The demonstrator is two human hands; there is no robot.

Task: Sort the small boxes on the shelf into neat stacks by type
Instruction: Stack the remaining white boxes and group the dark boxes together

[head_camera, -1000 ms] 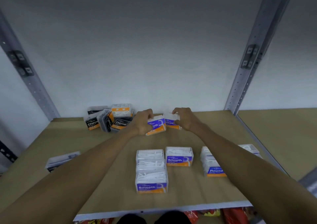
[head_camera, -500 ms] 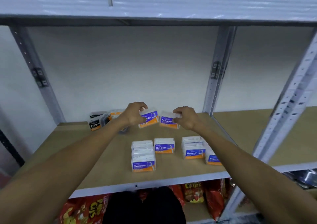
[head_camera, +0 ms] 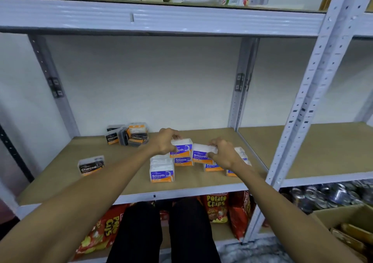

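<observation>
Gripping a Smooth box (head_camera: 181,149) in the left hand (head_camera: 163,141) directly over a lower box (head_camera: 182,161) on the shelf (head_camera: 121,182), pinching a second Smooth box (head_camera: 199,154) in the right hand (head_camera: 224,154) just beside it.

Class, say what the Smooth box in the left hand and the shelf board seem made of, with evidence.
Smooth box in the left hand: likely clear plastic; white contents show above the label. Shelf board: matt tan, probably fibreboard or plywood; no grain visible.
</observation>
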